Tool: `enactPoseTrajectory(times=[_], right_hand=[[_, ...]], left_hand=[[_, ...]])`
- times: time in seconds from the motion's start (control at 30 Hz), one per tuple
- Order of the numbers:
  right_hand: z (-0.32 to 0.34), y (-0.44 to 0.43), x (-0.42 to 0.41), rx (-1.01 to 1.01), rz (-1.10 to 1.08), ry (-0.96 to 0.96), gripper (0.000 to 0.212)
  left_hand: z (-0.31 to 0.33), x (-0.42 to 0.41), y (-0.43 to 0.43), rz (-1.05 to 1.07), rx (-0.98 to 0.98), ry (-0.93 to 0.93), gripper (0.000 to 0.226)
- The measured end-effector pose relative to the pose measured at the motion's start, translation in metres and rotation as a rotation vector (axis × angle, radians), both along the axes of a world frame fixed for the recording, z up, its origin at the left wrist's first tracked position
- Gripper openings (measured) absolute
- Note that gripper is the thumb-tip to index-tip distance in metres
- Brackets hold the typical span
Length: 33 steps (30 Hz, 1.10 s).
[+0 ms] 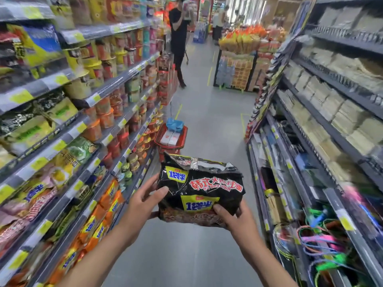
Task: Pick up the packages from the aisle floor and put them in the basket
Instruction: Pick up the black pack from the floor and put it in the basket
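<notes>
left hand (pixel 143 200): gripped the left edge of the package, thumb over the front face, fingers wrapped behind.
right hand (pixel 232 217): pinched the lower right corner, thumb on front, fingers curled under the bottom.
why two hands: the pack looked bulky and soft; holding opposite edges likely kept it flat and stopped it sagging.
black crinkly plastic multi-pack of noodles with yellow-blue labels and red lettering (pixel 200 189): was up off the floor, held at about chest level in front of the body, label facing the camera, over the middle of the aisle.
red plastic shopping basket (pixel 158 134): sat on the floor ahead, just beside the left shelving, out of the walking lane. Well apart from the held pack, so a carry forward was still needed.
basket contents: a blue bag (pixel 175 124) at the far end, two white boxes (pixel 171 138) beside it; room left near the front edge, by my read.
grey aisle floor (pixel 207 125): no other loose packages visible on it in this view.
left shelves (pixel 87 131): cup noodles and bagged packs.
person in black (pixel 179 38): stood far down the aisle, not in the path.
risk: motion blur suggested fast walking; the pack could slip from the corner pinch.
</notes>
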State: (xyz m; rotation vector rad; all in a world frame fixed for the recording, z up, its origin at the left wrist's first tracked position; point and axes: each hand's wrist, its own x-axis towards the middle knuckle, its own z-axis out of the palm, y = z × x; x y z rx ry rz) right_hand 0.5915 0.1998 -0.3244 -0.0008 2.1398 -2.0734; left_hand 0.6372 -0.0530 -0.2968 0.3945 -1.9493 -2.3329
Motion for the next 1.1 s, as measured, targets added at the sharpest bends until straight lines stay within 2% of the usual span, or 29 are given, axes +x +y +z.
enactPoseTrajectory(times=[0.13, 0.2, 0.27, 0.37, 0.5, 0.6, 0.7, 0.9, 1.03, 1.1], right_hand=[[-0.007, -0.030, -0.085, 0.036, 0.073, -0.036, 0.054], [-0.013, -0.048, -0.126, 0.028, 0.099, -0.052, 0.060], [-0.025, -0.069, -0.171, 0.019, 0.132, -0.068, 0.054], [-0.038, -0.102, -0.231, 0.025, 0.169, -0.093, 0.040], [-0.051, -0.146, -0.314, 0.039, 0.174, -0.186, 0.045], [-0.057, -0.173, -0.374, 0.069, 0.187, -0.250, 0.053], [-0.065, -0.192, -0.426, 0.071, 0.190, -0.302, 0.065], [-0.087, -0.212, -0.548, 0.091, 0.187, -0.333, 0.084], [-0.098, -0.220, -0.631, 0.061, 0.193, -0.386, 0.061], [-0.107, -0.224, -0.682, 0.031, 0.156, -0.467, 0.054]], left_hand=[[-0.013, -0.066, -0.027, 0.089, 0.011, -0.056, 0.076], [-0.021, -0.101, -0.049, 0.104, 0.027, -0.069, 0.084], [-0.035, -0.140, -0.073, 0.105, 0.031, -0.077, 0.093], [-0.045, -0.197, -0.103, 0.096, 0.022, -0.082, 0.094], [-0.058, -0.286, -0.153, 0.080, 0.020, -0.136, 0.099], [-0.065, -0.353, -0.185, 0.055, 0.023, -0.193, 0.088], [-0.081, -0.415, -0.210, 0.045, 0.008, -0.229, 0.090], [-0.117, -0.546, -0.238, -0.013, -0.037, -0.291, 0.068], [-0.138, -0.627, -0.246, -0.034, -0.060, -0.343, 0.074], [-0.150, -0.677, -0.250, -0.016, -0.072, -0.407, 0.064]])
